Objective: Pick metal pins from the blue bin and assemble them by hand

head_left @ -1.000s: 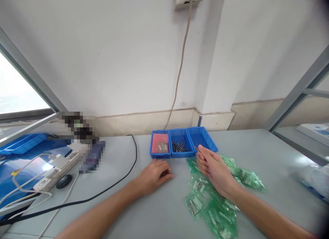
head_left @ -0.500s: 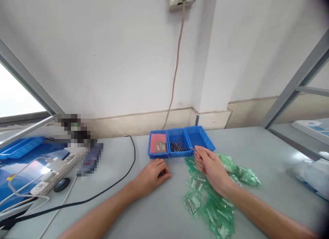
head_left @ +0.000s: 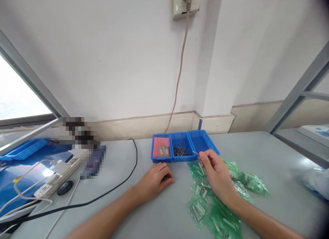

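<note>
My left hand [head_left: 157, 180] rests on the table in front of the left blue bin, its fingers curled around several small dark metal pins [head_left: 166, 177]. Between thumb and forefinger, my right hand [head_left: 216, 170] pinches one thin metal pin [head_left: 195, 152] with a gold-coloured part. That pin points left, near the front of the blue bins. The middle blue bin [head_left: 182, 159] contains a heap of dark metal pins [head_left: 180, 149]. In the left blue bin [head_left: 161, 160] lie a pink sheet [head_left: 158, 143] and a small clear bag. The right blue bin [head_left: 203, 139] shows its bare bottom.
Green plastic bags [head_left: 221, 215] of small metal parts lie under and around my right forearm. A black cable [head_left: 113, 187] crosses the table at left, near a power strip [head_left: 58, 177] and a dark mouse-like object [head_left: 64, 187]. A white wall stands behind.
The whole view has shifted slightly, so things appear a little lower and further right. My right hand still pinches the pin, and my left hand stays curled around its pins.
</note>
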Demonstrator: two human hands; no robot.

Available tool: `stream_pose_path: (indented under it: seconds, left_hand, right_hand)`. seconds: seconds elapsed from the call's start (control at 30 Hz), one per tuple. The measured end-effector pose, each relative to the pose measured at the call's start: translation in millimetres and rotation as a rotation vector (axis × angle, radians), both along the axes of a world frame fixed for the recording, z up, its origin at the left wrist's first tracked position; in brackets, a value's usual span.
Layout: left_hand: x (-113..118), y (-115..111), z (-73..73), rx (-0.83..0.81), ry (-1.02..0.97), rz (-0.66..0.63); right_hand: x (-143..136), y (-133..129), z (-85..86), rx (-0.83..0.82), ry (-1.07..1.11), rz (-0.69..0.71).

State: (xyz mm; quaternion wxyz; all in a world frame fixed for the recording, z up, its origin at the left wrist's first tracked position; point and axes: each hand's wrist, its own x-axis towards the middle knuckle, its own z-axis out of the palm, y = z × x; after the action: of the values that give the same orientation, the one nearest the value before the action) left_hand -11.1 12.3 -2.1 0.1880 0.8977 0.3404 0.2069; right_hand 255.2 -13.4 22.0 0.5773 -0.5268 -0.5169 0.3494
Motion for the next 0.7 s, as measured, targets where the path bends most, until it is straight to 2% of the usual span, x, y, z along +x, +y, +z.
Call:
stream_pose_path:
  seconds: [0.23, 0.53, 0.7]
  left_hand:
    - [0.5, -0.7, 3.0, -0.001, -0.023, -0.01]
    - [0.5, -0.4, 4.4, -0.007, -0.032, -0.011]
    - [1.5, 0.4, 4.6, -0.005, -0.034, -0.012]
  right_hand:
    - [-5.4, -6.5, -1.5, 0.063, -0.012, 0.004]
    - [-4.4, -1.7, -7.8, 0.116, -0.07, 0.06]
    - [-6.0, -1.6, -4.9, 0.133, -0.088, 0.053]
